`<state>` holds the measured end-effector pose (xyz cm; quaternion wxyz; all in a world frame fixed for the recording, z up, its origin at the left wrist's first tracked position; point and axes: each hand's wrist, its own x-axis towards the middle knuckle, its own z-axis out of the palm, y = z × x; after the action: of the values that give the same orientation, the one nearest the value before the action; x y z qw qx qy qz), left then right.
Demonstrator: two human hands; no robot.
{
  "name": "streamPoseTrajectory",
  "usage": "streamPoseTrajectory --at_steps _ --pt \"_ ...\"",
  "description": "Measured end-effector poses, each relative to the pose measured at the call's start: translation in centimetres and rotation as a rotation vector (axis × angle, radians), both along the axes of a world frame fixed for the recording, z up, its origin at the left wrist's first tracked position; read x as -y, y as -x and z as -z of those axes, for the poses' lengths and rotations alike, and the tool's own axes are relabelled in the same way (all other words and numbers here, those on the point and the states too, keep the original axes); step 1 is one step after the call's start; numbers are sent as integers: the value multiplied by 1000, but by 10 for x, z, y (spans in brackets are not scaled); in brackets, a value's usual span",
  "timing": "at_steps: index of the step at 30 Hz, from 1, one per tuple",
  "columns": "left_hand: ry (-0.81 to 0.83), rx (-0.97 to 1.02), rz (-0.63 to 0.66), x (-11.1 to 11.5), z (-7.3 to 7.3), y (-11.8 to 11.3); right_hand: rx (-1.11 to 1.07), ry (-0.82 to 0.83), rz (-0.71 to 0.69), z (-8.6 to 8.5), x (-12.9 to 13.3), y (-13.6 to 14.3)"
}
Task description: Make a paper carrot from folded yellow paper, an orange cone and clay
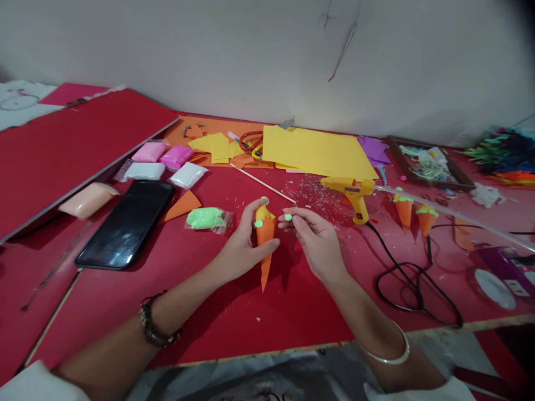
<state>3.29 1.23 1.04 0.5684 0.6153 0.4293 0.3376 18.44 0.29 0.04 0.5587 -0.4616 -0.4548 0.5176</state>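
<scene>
My left hand [242, 248] is closed around an orange paper cone [264, 253], whose tip points down toward me. A yellow top shows at the cone's upper end, with small green dots of clay on it. Just right of the cone, my right hand [315, 239] pinches a small green clay ball [288, 218] between thumb and fingers; the ball is apart from the cone. Left of my left hand lies an opened packet of green clay [207, 219].
A yellow glue gun [353, 192] with a looped black cord lies right. Two finished-looking orange cones [403, 211] are beyond it. A black phone [127, 225] and several clay packets [146, 171] sit left. Yellow paper [317, 150], scissors [251, 142] and a tray [430, 164] lie behind.
</scene>
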Motion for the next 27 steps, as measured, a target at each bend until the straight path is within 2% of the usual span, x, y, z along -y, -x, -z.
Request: streamPoseTrajectory --at_steps 8,13,18,27 --pt "-36 33 46 4 8 -3 15 -10 7 0 1 1" --pt "-58 11 55 5 9 -3 -46 -12 -38 -2 2 1" --pt "-73 -4 35 4 8 -3 -37 31 -17 -2 2 1" --pt "1 57 57 5 8 -3 2 19 -20 -3 4 0"
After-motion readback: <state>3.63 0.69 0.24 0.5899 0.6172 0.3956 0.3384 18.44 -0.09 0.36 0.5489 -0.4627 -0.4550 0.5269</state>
